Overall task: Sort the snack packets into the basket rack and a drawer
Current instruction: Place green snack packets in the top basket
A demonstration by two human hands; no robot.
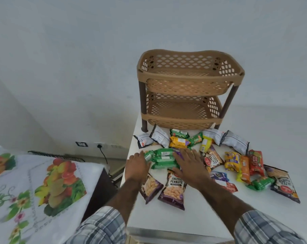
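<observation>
A tan two-tier basket rack [188,80] with dark legs stands at the back of the white counter [166,217]; both tiers look bare. Many snack packets lie scattered in front of it. A cluster of green biscuit packets [164,158] sits between my hands. My left hand [137,165] rests against the cluster's left end, its fingers around a green packet. My right hand [189,166] lies flat, fingers spread, over the cluster's right side. Two salted peanuts packets [173,188] lie just below my hands. No drawer shows.
White packets [235,141], yellow [232,161], orange and red packets [255,162] lie to the right. A table with a fruit-print cloth [34,191] stands at the left, across a gap from the counter. A wall socket with a plugged cable [99,147] is behind.
</observation>
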